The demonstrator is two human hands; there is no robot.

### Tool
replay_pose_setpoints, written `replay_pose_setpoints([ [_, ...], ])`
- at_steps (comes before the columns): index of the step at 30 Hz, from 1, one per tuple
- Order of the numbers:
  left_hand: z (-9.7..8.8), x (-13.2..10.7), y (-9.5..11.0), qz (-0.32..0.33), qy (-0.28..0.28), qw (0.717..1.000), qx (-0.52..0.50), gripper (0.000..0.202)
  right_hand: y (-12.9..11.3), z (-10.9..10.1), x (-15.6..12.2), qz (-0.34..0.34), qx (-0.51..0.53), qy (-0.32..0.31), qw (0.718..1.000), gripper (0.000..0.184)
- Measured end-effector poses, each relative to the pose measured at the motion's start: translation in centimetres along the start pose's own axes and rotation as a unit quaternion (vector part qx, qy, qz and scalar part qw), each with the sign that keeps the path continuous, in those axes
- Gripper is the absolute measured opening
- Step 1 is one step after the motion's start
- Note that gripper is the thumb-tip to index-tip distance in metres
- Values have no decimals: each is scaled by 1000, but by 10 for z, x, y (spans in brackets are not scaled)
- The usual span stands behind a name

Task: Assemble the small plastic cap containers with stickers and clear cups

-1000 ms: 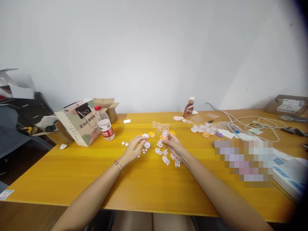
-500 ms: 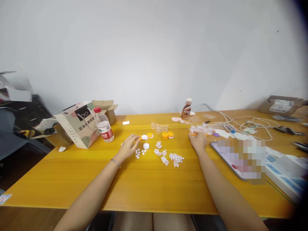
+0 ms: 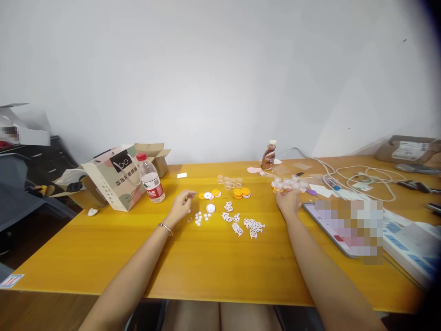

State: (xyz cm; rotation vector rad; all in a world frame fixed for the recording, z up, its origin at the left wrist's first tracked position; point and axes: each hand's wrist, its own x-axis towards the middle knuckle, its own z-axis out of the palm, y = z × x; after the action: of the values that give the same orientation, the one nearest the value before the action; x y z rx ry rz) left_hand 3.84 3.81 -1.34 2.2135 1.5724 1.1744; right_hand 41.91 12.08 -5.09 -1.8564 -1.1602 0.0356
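Note:
My left hand (image 3: 180, 206) hovers just above the yellow table (image 3: 206, 262), fingers loosely stretched toward white and orange discs (image 3: 211, 195). Nothing shows between the fingers. Small white round bits (image 3: 199, 218) and a white disc (image 3: 210, 208) lie just right of it. White cut-out pieces (image 3: 246, 223) are scattered in the middle. My right hand (image 3: 288, 202) is at the near edge of a cluster of clear and orange capped pieces (image 3: 290, 184). Its back faces me, with the fingers curled under and hidden. Orange discs (image 3: 241, 192) and clear rings (image 3: 229, 181) lie between the hands.
A water bottle (image 3: 150, 178), a printed paper bag (image 3: 113, 181) and a cardboard box (image 3: 155, 154) stand at the left. A brown drink bottle (image 3: 268, 155) is at the back. White cables (image 3: 358, 177), a tablet (image 3: 330, 225) and papers (image 3: 409, 243) fill the right side.
My right hand left the middle pile and went right to the capped cluster, then drew back slightly. My left hand reached toward the discs and pulled back a little, lifting off the table.

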Motion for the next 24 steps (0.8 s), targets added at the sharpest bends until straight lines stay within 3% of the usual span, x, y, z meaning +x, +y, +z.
replay_pose_setpoints([
  [5, -21, 5, -11, -27, -99, 988, 116, 18, -12, -3, -5, 22, 91, 34, 995, 14],
  [10, -26, 2, -13, -37, -199, 973, 112, 15, -29, -8, -17, -18, 173, 32, 984, 23],
  [15, -24, 2, -9, -36, -209, 970, 117, 11, -37, -10, -23, -44, 218, 13, 975, 24],
  [20, -12, -3, 24, 3, -180, 983, 40, 16, -41, -6, -27, -64, 233, -13, 970, 25],
  [24, 16, -20, 56, 79, -265, 960, -37, 19, -45, -5, -31, -77, 230, -34, 970, 24],
])
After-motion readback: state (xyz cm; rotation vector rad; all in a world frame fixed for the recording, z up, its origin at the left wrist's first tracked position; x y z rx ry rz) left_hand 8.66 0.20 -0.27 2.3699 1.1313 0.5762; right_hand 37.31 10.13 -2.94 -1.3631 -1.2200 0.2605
